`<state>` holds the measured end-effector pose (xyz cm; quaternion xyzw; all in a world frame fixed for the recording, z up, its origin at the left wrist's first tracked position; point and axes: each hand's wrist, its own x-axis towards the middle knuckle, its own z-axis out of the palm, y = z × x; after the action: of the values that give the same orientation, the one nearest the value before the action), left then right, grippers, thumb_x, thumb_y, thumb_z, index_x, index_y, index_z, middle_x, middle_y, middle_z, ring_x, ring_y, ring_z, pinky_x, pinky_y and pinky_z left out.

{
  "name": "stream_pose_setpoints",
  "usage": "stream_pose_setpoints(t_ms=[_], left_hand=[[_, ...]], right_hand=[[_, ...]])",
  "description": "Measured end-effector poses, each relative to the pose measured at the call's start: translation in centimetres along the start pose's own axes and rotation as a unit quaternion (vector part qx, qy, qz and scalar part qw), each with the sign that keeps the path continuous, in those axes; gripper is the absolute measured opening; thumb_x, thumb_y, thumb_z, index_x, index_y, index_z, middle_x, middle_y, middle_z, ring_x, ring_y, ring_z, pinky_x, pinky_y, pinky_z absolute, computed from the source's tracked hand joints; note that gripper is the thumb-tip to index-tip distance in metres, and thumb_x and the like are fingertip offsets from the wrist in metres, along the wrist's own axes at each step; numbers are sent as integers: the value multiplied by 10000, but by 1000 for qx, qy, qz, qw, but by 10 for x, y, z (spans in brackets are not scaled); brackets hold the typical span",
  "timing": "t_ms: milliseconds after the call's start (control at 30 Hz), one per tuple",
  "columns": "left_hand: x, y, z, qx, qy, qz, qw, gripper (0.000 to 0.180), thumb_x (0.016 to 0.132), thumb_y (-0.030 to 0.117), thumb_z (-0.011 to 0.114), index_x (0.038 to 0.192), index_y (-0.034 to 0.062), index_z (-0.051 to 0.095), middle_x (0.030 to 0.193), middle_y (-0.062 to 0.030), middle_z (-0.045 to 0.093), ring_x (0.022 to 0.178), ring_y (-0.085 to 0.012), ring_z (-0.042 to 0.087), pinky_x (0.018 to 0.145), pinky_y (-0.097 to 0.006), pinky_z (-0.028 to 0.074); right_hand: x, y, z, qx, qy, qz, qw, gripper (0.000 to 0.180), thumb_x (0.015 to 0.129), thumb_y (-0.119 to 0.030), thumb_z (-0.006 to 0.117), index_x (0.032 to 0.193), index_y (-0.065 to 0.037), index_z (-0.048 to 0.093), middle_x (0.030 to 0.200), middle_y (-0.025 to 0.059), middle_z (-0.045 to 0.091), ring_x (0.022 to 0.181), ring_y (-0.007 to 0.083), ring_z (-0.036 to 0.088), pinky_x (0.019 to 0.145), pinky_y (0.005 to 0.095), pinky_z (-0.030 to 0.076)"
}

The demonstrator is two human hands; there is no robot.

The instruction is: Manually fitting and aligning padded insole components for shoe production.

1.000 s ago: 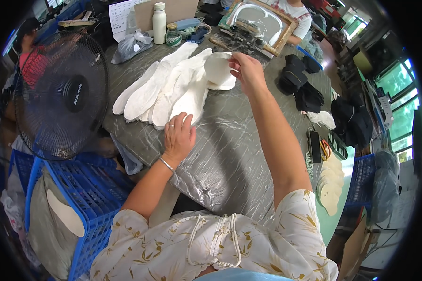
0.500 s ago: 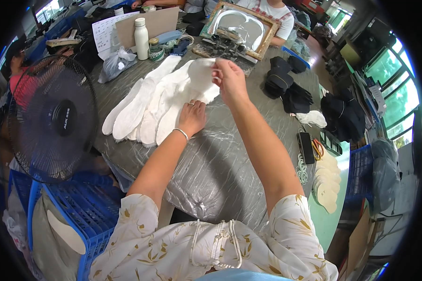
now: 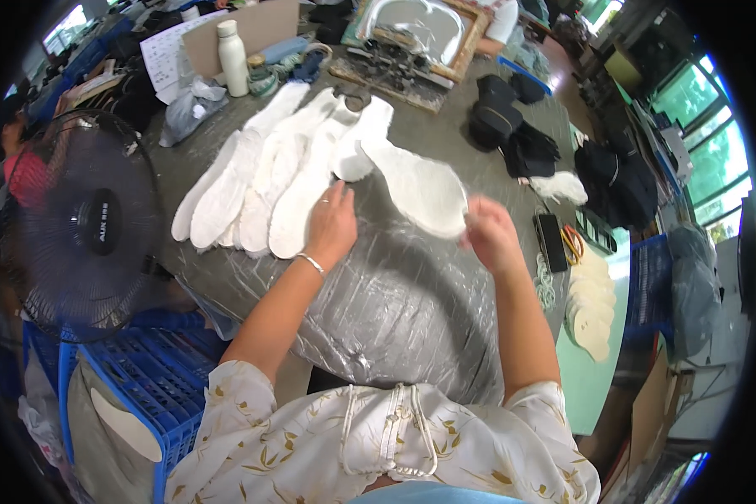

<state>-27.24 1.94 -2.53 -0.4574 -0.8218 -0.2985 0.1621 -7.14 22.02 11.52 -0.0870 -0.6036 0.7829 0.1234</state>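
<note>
My right hand (image 3: 489, 235) is closed on the end of a white fluffy insole (image 3: 422, 186), held out to the right of a spread of similar insoles. My left hand (image 3: 334, 223) lies with fingers extended against the right edge of the spread, touching the nearest white insole (image 3: 298, 214); it grips nothing that I can see. Several more insoles (image 3: 218, 197) overlap in a fan to its left. A shorter white piece (image 3: 366, 139) lies at the far right of the spread, just beyond my left fingertips.
A framed screen on a metal clamp (image 3: 407, 50) stands at the back. Black bundles (image 3: 512, 126), a phone (image 3: 551, 242), orange-handled scissors (image 3: 572, 244) and cream insole shapes (image 3: 592, 307) lie at right. A bottle (image 3: 233, 59) is far left; a fan (image 3: 101, 223) and blue crate (image 3: 147, 370) flank the table.
My right hand has moved right and toward me, drawing one insole away from the spread. My left hand has shifted slightly nearer me. The whole view has moved a little.
</note>
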Motion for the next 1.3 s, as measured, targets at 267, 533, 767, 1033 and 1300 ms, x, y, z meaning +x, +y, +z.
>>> stream_pose_setpoints(t_ms=[267,533,767,1033,1300], left_hand=[[-42,44,-28,-135,-21,-32,990,354,849,132,641,1170,-14,603,1229,-208,587,1122,-403,556,949,-460,452],[-21,116,27,-349,-202,-170,899,465,861,298,684,1217,7,614,1066,-146,686,858,-225,657,752,-348,516],[-54,151,20,-435,-342,-251,794,395,803,92,711,1152,-44,588,795,-54,664,657,-112,603,575,-263,482],[-100,142,-63,-463,-336,-422,703,392,858,140,723,1182,7,548,826,-22,633,605,-67,571,464,-185,418],[-156,100,-116,-618,-281,-489,547,312,966,204,605,1235,60,539,1033,-64,666,775,-123,673,580,-219,535]], right_hand=[[-200,47,-78,-168,81,327,926,178,908,-181,674,845,-14,669,717,10,643,630,78,586,592,223,493],[-278,35,-107,-200,21,405,892,197,927,-194,669,839,-17,666,719,15,656,613,76,608,572,217,503],[-311,41,-131,-218,15,382,898,209,920,-193,670,819,-10,674,698,13,648,586,71,583,553,220,488],[-307,41,-124,-210,47,342,915,172,913,-156,664,830,-5,657,682,7,626,585,68,567,553,211,478],[-272,50,-110,-323,-25,301,897,185,871,-149,679,785,12,647,652,15,612,564,77,555,522,235,466]])
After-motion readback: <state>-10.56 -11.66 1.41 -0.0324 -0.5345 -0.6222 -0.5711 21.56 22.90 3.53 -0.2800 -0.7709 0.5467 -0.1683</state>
